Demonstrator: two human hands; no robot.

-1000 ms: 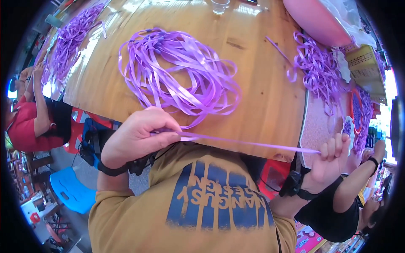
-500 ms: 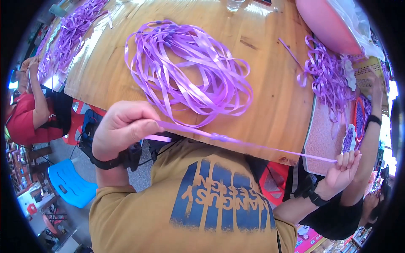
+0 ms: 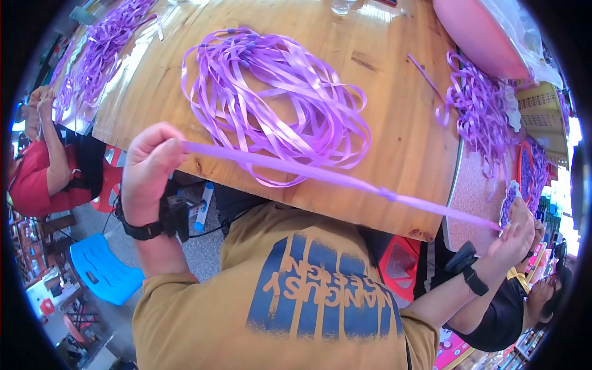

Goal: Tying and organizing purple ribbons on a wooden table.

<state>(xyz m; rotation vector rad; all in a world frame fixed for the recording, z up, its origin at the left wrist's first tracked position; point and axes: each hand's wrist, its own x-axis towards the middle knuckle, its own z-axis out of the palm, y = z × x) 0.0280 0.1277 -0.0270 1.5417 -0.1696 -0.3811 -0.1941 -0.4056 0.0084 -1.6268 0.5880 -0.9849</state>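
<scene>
A purple ribbon [image 3: 320,176] is stretched taut in front of my chest, running from upper left down to the right. My left hand [image 3: 148,163] is closed on its left end, just below the table's near edge. My right hand [image 3: 515,231] pinches its right end, arm stretched far out to the right. A small knot or bead sits on the ribbon nearer my right hand. Behind the ribbon, a big loose pile of purple ribbon [image 3: 277,105] lies on the wooden table [image 3: 394,123].
More purple ribbon heaps lie at the table's far left [image 3: 98,49] and right [image 3: 481,111]. A pink bowl [image 3: 475,31] and a yellow basket [image 3: 542,105] sit at the right. A person in red [image 3: 37,166] is at the left, another person [image 3: 530,296] at lower right. A blue stool [image 3: 98,271] stands below.
Both hands have drawn apart, pulling the ribbon out longer and tight. My left hand has risen toward the table edge; my right hand has moved farther right.
</scene>
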